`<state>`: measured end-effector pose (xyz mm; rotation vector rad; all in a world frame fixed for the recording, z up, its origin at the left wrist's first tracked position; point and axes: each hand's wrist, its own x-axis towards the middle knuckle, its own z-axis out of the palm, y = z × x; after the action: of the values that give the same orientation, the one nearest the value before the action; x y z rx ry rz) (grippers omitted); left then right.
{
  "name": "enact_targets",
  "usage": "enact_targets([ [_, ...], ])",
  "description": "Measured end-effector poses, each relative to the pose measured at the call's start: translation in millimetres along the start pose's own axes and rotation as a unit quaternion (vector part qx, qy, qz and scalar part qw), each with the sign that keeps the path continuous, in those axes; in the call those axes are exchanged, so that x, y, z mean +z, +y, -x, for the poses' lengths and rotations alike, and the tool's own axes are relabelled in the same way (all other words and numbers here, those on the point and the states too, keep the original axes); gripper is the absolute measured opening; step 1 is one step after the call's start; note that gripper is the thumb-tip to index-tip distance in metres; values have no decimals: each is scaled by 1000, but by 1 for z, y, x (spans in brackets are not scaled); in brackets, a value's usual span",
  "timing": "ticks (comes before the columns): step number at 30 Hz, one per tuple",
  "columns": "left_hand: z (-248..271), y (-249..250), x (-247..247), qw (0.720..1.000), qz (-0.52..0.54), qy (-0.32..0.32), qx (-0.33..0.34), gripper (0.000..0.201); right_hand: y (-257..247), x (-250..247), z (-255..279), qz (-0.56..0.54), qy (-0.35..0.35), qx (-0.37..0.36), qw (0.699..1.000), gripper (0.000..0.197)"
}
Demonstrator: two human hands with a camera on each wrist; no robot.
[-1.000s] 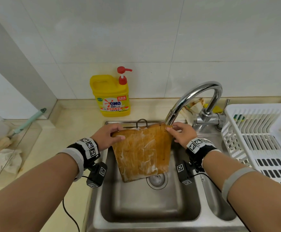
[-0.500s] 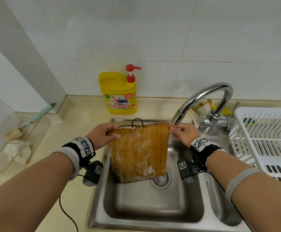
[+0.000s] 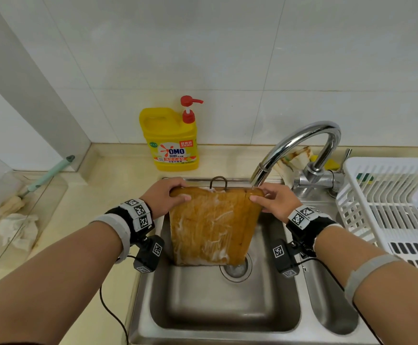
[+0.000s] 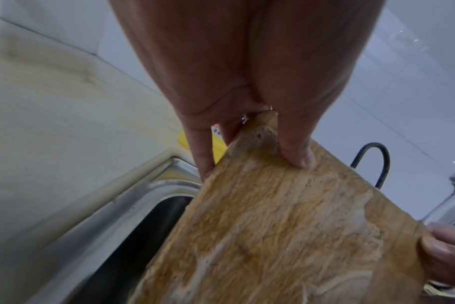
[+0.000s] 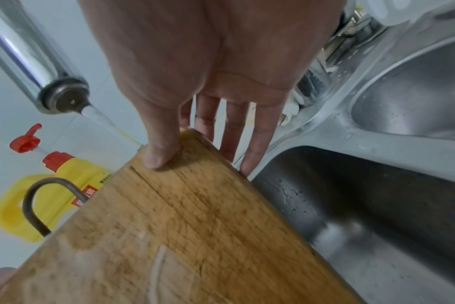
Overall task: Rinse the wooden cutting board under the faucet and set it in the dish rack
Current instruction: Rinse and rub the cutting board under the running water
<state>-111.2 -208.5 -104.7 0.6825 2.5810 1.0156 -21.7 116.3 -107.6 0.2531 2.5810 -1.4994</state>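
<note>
Over a steel sink (image 3: 290,282) set in a beige counter, the sudsy cutting board (image 3: 213,227) stands upright under the running faucet (image 3: 300,143) — left hand (image 3: 162,197) and right hand (image 3: 276,201) each pinch an upper corner — dish rack (image 3: 387,195) to the right.

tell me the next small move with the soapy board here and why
Probably slide the cutting board toward the person's right so the stream sweeps leftward across its face. Water from the faucet lands only on the top edge near the right hand, and that strip looks clean, while white suds cover the face toward the left hand. Both hands grip the top corners.
</note>
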Motion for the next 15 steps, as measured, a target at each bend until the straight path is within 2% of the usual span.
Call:
enact_targets([
  [4,-10,6,5,1000,0,-4,-4,13,4,-9,7,-12,17,-9,1000,20],
  [9,-18,19,15,1000,0,7,9,18,3,-27,12,36,64,-30,997,21],
  [15,-29,40,27,999,-19,28,20,22,4,-39,18,99,61,-14,993,21],
])
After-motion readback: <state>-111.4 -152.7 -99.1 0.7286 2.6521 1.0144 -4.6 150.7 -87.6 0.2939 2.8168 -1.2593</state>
